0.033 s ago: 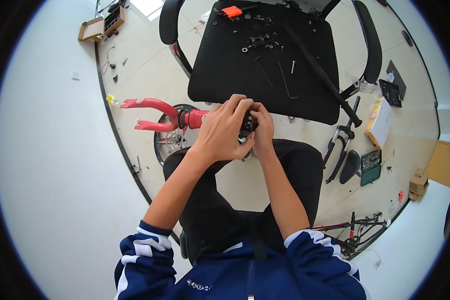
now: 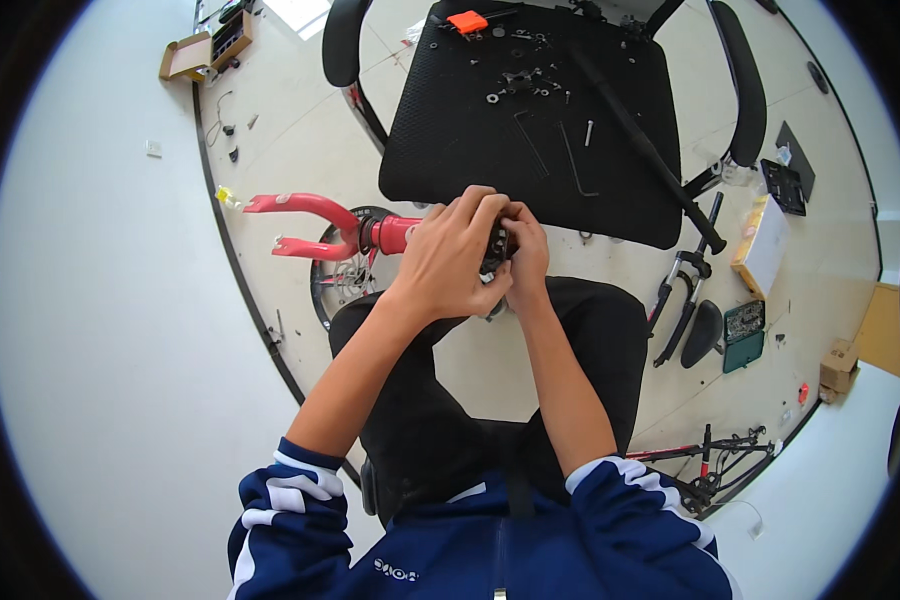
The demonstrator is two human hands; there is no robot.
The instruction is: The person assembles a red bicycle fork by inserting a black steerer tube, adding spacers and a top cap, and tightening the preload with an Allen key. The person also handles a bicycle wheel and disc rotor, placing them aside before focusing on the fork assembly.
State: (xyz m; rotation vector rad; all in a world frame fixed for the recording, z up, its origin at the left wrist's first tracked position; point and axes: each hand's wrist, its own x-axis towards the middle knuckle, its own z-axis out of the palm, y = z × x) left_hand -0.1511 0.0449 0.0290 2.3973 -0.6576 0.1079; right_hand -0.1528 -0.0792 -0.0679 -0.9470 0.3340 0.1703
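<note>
Mostly pale floor (image 2: 485, 375) beneath red fork (image 2: 315, 205).

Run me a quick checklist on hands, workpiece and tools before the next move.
1. Left hand on the work: ok, curled around the dark part at the end of the red fork.
2. Right hand on the work: ok, fingers against the dark part's right side.
3. Dark part seated squarely: cannot tell, the fingers hide most of it.
4. L-shaped keys in sight: ok, lying on the black chair seat, apart from both hands.
5. Small metal parts gathered: not ok, scattered loose on the seat.
</note>
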